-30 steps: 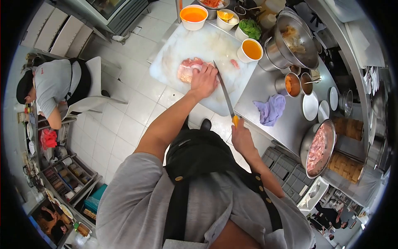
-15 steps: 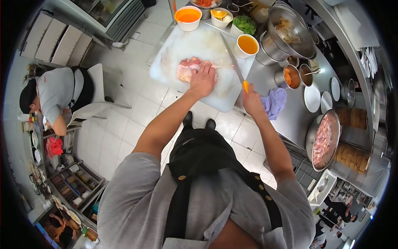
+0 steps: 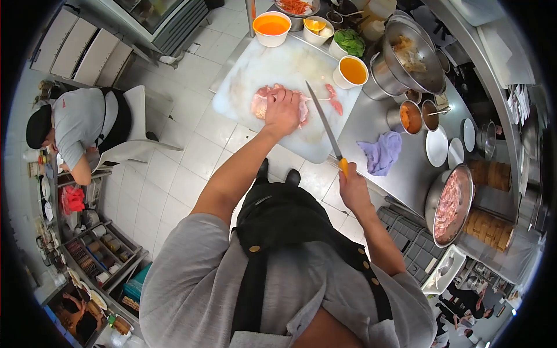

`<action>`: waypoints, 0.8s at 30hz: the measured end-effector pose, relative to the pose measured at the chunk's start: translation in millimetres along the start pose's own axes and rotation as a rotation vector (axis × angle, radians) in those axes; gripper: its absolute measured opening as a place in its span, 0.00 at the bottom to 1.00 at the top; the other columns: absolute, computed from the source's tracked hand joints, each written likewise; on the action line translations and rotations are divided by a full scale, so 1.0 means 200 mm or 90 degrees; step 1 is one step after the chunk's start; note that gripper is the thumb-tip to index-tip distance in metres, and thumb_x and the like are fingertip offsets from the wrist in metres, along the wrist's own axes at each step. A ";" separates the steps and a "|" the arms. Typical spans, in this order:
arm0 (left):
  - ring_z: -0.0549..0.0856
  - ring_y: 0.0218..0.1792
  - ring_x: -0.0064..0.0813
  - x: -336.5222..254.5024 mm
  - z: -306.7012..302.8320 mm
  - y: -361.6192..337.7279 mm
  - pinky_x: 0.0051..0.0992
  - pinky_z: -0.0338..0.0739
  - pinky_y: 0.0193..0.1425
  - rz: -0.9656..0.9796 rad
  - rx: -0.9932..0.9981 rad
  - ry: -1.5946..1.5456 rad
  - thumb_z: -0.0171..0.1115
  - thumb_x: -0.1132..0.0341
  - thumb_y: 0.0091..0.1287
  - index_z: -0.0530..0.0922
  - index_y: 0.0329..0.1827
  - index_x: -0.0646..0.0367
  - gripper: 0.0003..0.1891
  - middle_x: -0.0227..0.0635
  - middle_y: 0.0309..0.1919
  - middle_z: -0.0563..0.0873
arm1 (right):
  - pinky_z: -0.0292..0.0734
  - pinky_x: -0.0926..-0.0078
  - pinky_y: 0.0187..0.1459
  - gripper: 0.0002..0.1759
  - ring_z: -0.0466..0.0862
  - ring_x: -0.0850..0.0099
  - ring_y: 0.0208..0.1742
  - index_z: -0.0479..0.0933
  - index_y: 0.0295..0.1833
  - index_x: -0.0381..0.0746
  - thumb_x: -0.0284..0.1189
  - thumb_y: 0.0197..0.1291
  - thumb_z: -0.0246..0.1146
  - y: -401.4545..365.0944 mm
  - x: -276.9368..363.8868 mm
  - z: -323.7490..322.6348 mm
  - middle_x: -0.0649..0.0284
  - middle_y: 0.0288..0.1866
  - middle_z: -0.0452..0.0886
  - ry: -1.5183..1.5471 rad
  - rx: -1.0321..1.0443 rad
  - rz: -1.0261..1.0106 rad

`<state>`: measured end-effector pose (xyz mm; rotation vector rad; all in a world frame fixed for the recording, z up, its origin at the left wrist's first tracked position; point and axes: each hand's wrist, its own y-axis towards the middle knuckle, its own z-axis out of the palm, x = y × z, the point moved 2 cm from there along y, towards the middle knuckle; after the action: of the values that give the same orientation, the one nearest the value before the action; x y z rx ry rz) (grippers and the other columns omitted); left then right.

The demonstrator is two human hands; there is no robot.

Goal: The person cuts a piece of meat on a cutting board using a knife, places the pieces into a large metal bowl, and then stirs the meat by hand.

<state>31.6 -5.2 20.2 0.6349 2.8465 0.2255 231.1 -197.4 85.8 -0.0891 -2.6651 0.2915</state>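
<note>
A piece of raw meat with pale skin, looking like chicken (image 3: 260, 106), lies on the white cutting board (image 3: 238, 75). My left hand (image 3: 282, 113) is on top of it, fingers curled and gripping its right part. In my right hand (image 3: 354, 187) is a long knife (image 3: 326, 124) by its yellow handle, the blade slanting up and left over the board's right side. The knife tip is just right of the meat. Small strips of meat (image 3: 336, 107) lie beyond the blade, with a thin pale strand running towards the main piece.
Tubs of orange liquid (image 3: 353, 71) and leafy greens (image 3: 349, 43) stand along the board's far side. To the right are a purple cloth (image 3: 380, 152), white plates (image 3: 437, 145) and a large bowl of raw meat (image 3: 449, 203). A co-worker (image 3: 87, 119) sits at left.
My right hand and the knife have drawn back towards me. Strips of meat now show on the board right of the blade. My left hand stays on the meat, its fingers more curled.
</note>
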 end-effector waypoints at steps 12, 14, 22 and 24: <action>0.69 0.60 0.37 0.02 0.01 -0.02 0.46 0.57 0.62 -0.005 0.010 -0.010 0.57 0.61 0.60 0.72 0.57 0.58 0.22 0.39 0.55 0.76 | 0.78 0.48 0.29 0.17 0.82 0.44 0.29 0.60 0.52 0.32 0.32 0.67 0.55 0.13 0.03 0.02 0.42 0.26 0.79 -0.040 -0.022 0.015; 0.69 0.59 0.36 0.01 0.02 -0.02 0.45 0.56 0.61 -0.009 0.020 -0.032 0.57 0.60 0.60 0.73 0.55 0.57 0.21 0.39 0.57 0.75 | 0.78 0.48 0.30 0.17 0.82 0.43 0.30 0.60 0.52 0.32 0.32 0.67 0.55 0.05 0.10 0.00 0.42 0.26 0.79 -0.049 0.059 0.020; 0.72 0.55 0.31 -0.03 -0.06 0.01 0.43 0.58 0.58 -0.015 0.133 -0.055 0.61 0.55 0.58 0.73 0.53 0.52 0.21 0.32 0.51 0.77 | 0.77 0.44 0.35 0.17 0.81 0.40 0.32 0.60 0.54 0.30 0.31 0.67 0.51 0.49 0.16 0.19 0.37 0.29 0.79 0.001 0.067 -0.009; 0.71 0.57 0.33 -0.02 -0.03 -0.01 0.44 0.58 0.58 -0.004 0.117 -0.047 0.62 0.53 0.58 0.73 0.53 0.53 0.23 0.33 0.51 0.77 | 0.76 0.43 0.36 0.19 0.81 0.38 0.32 0.59 0.57 0.29 0.31 0.67 0.50 0.72 0.19 0.27 0.36 0.29 0.79 0.003 0.035 -0.053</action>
<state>33.5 -9.1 27.5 0.6534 2.8175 -0.0603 175.6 -62.7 24.0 0.0374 -2.6454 0.3374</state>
